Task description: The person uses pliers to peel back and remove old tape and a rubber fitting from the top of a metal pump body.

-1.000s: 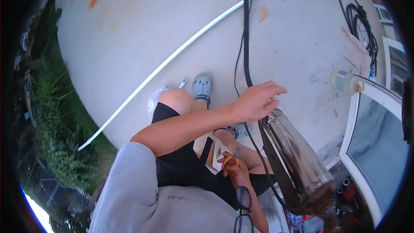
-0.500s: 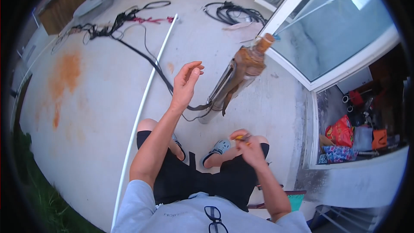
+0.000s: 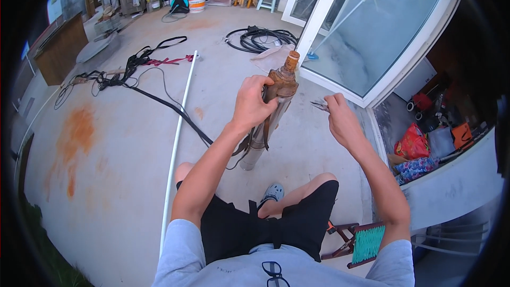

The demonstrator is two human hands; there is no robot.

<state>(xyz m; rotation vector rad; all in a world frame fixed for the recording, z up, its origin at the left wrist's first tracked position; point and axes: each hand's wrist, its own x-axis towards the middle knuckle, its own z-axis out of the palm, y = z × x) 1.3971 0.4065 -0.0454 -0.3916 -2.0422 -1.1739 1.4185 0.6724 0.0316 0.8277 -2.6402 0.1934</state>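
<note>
Upright in front of me stands a submersible pump point(image 3: 282, 86), a grey metal cylinder with a rusty brown head and threaded neck. My left hand point(image 3: 254, 100) grips the side of that rusty head, its fingers partly hidden behind it. To the right of the pump, apart from it, my right hand point(image 3: 342, 119) is closed on pliers point(image 3: 320, 105); their metal jaws point left toward the pump. A black cable point(image 3: 183, 114) runs along the pump's side and away over the floor to the far left.
A long white pole point(image 3: 177, 138) lies on the concrete to my left. Black hose point(image 3: 260, 39) is coiled farther off. A white-framed glass door point(image 3: 366, 37) stands open at the right. Beside my right leg is a small folding stool point(image 3: 366, 243) with green webbing.
My left hand has gone from empty air to the pump's head. My right hand has risen from near my knee, bringing the pliers up beside the pump. The pump stands more upright.
</note>
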